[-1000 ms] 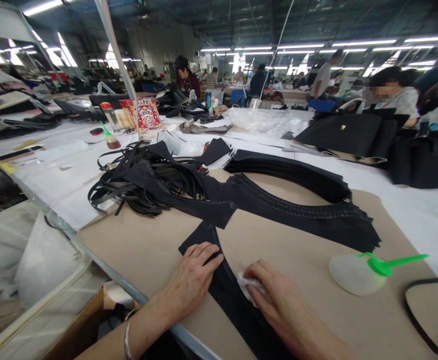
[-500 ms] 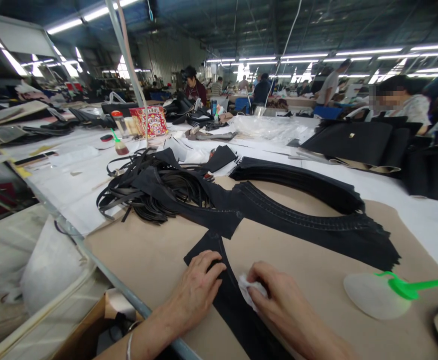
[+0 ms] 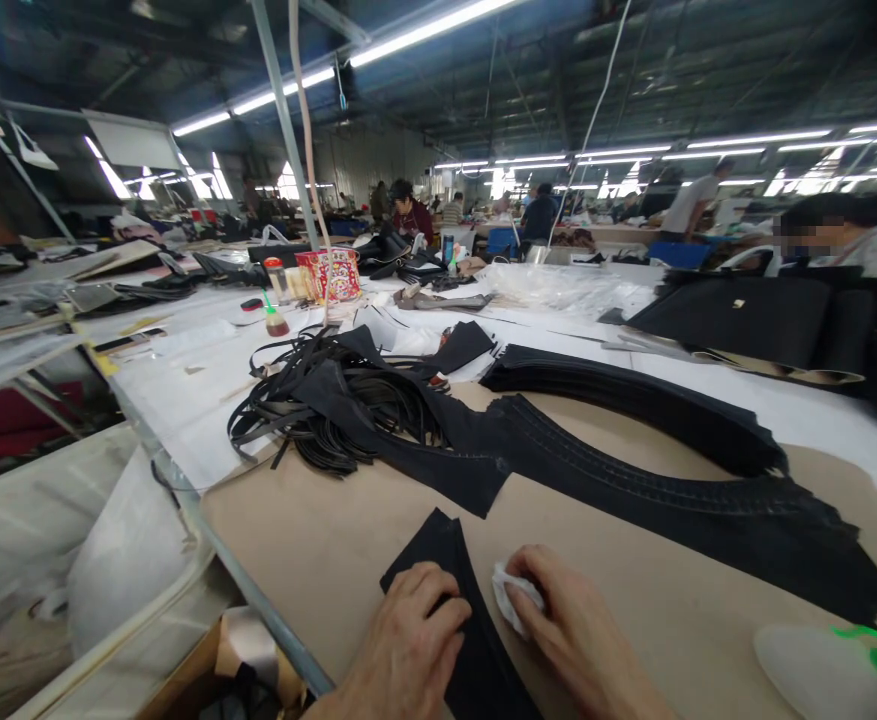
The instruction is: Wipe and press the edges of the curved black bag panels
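My left hand (image 3: 424, 630) rests on a curved, dark, flat piece (image 3: 475, 640) that looks like black leather or fabric. Its fingers are bent, with the thumb close to them, holding the piece against the brown board (image 3: 310, 540). Just to the right, my right hand (image 3: 569, 620) pinches a crumpled white cloth (image 3: 517, 597) between thumb and fingers, near the curved edge of that piece. Beyond both hands lie more black curved pieces (image 3: 633, 470), overlapping in a fanned row, and a thick stack of narrow curved pieces (image 3: 625, 395).
A tangle of black straps (image 3: 333, 400) lies at the board's far left. A white squeeze bottle (image 3: 809, 670) with a green nozzle rests at lower right. Behind stand a red packet (image 3: 337, 275) and small bottle (image 3: 276, 318). A metal table edge (image 3: 243, 580) runs along the left.
The camera view has shifted, so the scene sits lower and further right. The black piece under my left hand now lies apart from the fanned pieces. My right hand keeps the white cloth.
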Available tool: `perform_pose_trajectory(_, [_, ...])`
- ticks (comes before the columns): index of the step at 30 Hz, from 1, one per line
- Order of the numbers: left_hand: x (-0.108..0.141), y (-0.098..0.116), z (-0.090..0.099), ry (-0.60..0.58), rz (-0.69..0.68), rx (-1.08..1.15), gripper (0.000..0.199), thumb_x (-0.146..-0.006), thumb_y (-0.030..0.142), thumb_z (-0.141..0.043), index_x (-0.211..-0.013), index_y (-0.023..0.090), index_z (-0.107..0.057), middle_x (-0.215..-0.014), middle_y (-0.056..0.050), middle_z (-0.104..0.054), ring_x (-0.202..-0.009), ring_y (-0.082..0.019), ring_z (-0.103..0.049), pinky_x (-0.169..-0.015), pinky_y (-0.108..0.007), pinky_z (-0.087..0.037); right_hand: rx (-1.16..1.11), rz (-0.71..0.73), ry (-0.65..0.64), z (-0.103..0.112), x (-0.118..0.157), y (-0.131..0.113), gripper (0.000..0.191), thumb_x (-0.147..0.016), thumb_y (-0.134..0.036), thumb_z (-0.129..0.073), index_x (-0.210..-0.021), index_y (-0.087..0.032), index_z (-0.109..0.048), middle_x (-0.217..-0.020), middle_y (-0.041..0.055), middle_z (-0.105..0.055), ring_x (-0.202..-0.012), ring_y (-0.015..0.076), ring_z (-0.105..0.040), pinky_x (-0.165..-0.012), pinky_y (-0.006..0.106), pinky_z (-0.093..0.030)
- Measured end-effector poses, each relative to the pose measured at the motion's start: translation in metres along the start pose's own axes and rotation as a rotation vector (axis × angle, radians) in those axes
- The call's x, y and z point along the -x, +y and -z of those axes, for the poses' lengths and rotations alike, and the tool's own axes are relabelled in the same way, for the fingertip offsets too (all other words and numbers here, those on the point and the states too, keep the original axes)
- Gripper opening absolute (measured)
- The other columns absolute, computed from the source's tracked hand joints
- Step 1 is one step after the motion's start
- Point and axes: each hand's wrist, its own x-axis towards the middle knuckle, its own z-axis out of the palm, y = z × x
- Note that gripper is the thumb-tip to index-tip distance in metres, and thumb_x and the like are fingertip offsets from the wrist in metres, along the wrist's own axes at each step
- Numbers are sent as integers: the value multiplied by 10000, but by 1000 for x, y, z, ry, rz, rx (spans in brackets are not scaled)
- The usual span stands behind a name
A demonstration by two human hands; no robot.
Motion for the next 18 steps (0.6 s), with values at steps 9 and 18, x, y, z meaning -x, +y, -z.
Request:
perform_pose_trajectory(9, [-4,-9,-5,14,-11,-269,474,-847,106,-542,-1309,207,-515,-1271,-64,-604,-1161,-256,-557,-966,-422,-531,4,218,-10,-7,-43,-34,162,-922,-168,-413,-924,-206,-571,-935,36,-595,-867,173,-566,-768,277,-427])
perform_pose_trajectory(18, [-4,-16,-16,146,-58,-378,367,-872,221,-570,-1239,207,-571,-1196,-48,-646,-1095,-253,-583,-890,-377,-556,343,385,-101,-33,-103,-31,222,-843,-22,-467,-879,-195,-601,-942,39,-604,-907,202,-515,-801,315,-369])
